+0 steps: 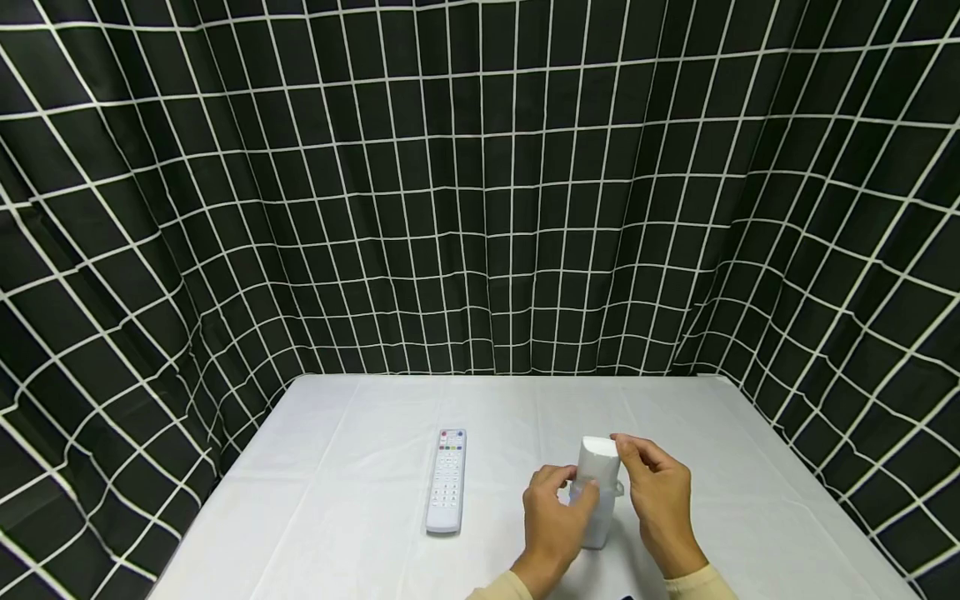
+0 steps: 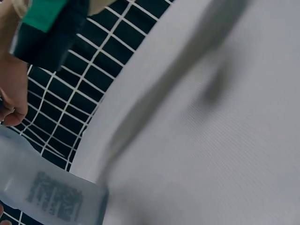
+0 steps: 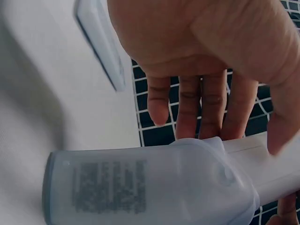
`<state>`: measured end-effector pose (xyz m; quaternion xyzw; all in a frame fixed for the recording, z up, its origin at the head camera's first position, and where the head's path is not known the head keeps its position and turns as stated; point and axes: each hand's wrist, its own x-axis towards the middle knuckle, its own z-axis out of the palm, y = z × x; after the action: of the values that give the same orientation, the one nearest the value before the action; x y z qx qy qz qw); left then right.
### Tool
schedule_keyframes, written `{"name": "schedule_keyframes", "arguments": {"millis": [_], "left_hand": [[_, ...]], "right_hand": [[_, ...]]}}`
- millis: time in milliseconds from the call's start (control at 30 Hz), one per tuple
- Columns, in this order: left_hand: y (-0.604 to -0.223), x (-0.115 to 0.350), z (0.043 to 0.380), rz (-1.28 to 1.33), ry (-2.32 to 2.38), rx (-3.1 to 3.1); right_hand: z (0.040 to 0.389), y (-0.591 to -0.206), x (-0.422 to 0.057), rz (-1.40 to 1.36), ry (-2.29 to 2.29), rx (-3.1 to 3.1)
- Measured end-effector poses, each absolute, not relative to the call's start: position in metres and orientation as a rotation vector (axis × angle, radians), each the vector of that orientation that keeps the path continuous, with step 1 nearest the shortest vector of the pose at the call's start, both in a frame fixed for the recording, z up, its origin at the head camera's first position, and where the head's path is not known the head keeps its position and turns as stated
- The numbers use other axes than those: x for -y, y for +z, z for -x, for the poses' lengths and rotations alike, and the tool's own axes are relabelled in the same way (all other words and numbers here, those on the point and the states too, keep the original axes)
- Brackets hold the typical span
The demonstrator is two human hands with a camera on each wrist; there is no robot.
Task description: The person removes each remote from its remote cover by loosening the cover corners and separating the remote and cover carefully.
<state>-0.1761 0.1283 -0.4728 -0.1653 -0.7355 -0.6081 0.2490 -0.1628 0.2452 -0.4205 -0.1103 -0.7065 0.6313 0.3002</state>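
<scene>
A white, rounded, oblong device (image 1: 598,457) sits upright, sleeved in a translucent cover (image 1: 599,531) with a small loop at its side. Printed marks (image 3: 110,187) show through the cover in the right wrist view, where the white end juts past the cover's flared mouth. My left hand (image 1: 551,518) holds the device from the left, thumb in front and fingers behind. At the top right edge of the device, my right hand (image 1: 662,498) pinches with thumb and forefinger. In the left wrist view the cover (image 2: 56,187) shows at lower left and the white end lies out of frame.
Left of the hands, a white remote control (image 1: 447,482) with many buttons lies face up on the white-covered table (image 1: 337,500). A black curtain (image 1: 480,192) with a white grid surrounds the table's back and sides.
</scene>
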Motion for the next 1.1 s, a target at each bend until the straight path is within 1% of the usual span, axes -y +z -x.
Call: {"name": "schedule_keyframes", "arguments": {"millis": [433, 700, 833, 1100], "left_hand": [[-0.4796, -0.1382, 0.1730, 0.465, -1.391, 2.120], [-0.4762, -0.1350, 0.1762, 0.473, -1.540, 2.168], [-0.4758, -0.1343, 0.1768, 0.455, -1.539, 2.176], [-0.4760, -0.1339, 0.1754, 0.526, -1.558, 2.210]], "right_hand": [[0.1601, -0.4201, -0.2467, 0.289, 1.710, 1.904], [0.1585, -0.4244, -0.2475, 0.213, 1.726, 1.910], [0.1583, -0.4262, -0.2483, 0.160, 1.728, 1.898], [0.1585, -0.4254, -0.2479, 0.098, 1.768, 1.847]]}}
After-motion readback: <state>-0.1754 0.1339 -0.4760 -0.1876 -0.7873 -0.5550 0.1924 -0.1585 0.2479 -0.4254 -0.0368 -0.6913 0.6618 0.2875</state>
